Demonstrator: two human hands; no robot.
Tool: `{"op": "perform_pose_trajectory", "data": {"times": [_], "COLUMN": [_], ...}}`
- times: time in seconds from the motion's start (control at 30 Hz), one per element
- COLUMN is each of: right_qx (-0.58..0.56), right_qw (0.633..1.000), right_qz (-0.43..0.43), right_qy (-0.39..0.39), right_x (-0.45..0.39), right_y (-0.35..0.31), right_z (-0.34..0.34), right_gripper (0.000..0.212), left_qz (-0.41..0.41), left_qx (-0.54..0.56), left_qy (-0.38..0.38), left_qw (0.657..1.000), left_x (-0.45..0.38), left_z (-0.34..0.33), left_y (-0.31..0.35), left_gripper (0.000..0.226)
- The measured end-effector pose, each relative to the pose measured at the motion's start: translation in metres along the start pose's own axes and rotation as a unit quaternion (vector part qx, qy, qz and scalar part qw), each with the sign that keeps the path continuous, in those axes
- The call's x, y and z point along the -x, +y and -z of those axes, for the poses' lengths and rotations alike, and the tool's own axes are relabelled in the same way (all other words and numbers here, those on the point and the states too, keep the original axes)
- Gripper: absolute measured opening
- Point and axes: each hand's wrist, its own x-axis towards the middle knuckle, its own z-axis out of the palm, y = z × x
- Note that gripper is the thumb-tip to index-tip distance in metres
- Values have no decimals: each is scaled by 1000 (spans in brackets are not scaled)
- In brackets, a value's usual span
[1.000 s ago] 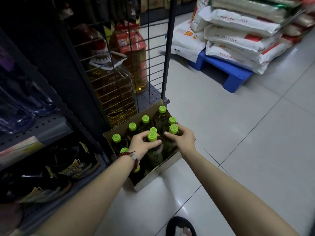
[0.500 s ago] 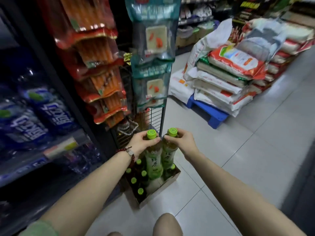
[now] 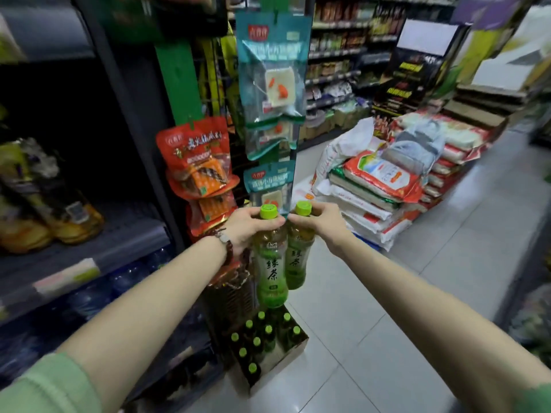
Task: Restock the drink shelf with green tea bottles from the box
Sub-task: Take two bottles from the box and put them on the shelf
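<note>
Both green tea bottles have risen well clear of the box (image 3: pixel 290 357) since a moment ago. Left hand (image 3: pixel 244 226) grips the neck of the nearer bottle (image 3: pixel 271 271); right hand (image 3: pixel 320 222) grips the neck of the other bottle (image 3: pixel 296 260), the two hanging side by side. Below the hands, more capped bottles stand in the box on the floor.

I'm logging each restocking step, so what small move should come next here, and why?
Probably carry both bottles left toward the shelf. The left hand grips one green tea bottle by the neck, the right hand grips another, and both hang clear above the box on the floor.
</note>
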Motion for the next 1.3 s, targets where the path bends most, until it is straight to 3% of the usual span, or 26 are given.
{"op": "perform_pose_trajectory", "data": {"times": [0.07, 0.2, 0.37, 0.47, 0.6, 0.77, 0.87, 0.97, 1.3], "right_qx": [5, -16, 5, 27, 39, 49, 53, 61, 27], "right_qw": [1000, 1000, 998, 994, 990, 978, 969, 961, 928], "right_qz": [7, 11, 17, 37, 68, 111, 131, 162, 235], "right_qy": [-7, -20, -64, -95, -117, -168, -200, -217, -286], "right_x": [3, 17, 36, 43, 42, 36, 32, 29, 19], "right_y": [-35, -98, -166, -202, -245, -299, -332, -361, -432], "right_z": [0, -11, -37, -59, -86, -121, -142, -162, -228], "right_gripper": [14, 20, 24, 16, 15, 25, 26, 30, 20], "left_qz": [0, -7, -22, -30, -44, -73, -93, -118, -208], "left_qx": [-4, 10, 22, 15, -3, -26, -17, -18, -28], "left_qy": [0, 17, 47, 66, 84, 129, 160, 198, 302], "left_qw": [1000, 1000, 998, 997, 995, 989, 983, 973, 930], "left_x": [16, 55, 108, 139, 177, 219, 243, 264, 313], "left_z": [-1, 3, 19, 32, 50, 69, 80, 87, 125], "left_y": [33, 87, 138, 165, 202, 249, 276, 301, 377], "left_gripper": [30, 12, 14, 22, 6, 7, 27, 10, 7]}}
